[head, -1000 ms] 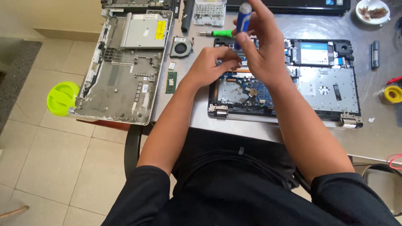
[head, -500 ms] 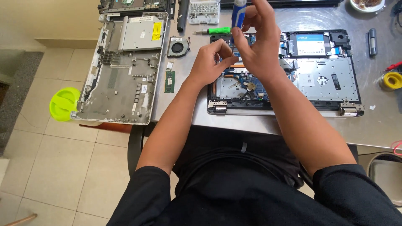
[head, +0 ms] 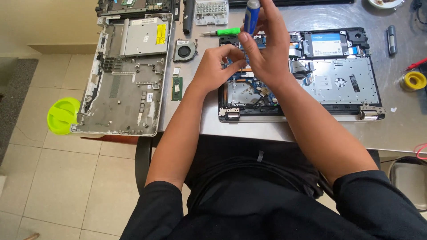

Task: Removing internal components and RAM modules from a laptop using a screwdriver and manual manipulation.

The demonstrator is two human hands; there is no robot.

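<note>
Both hands crowd the laptop's [head: 338, 84] left half, the right hand [head: 267, 49] gripping a blue screwdriver [head: 251, 13]. Its right half lies open. Fan [head: 184, 49], memory stick [head: 177, 88] and green screwdriver [head: 222, 32] clutter the left gap.

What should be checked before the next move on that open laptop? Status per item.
1. Right hand grips the blue screwdriver upright: ok.
2. Left hand steadies at the tip area: ok.
3. Tip seated in a screw: cannot tell, hands hide it.
4. Open laptop base lies flat on the metal table: ok.
5. Removed fan and memory stick lie apart from the hands: ok.
</note>
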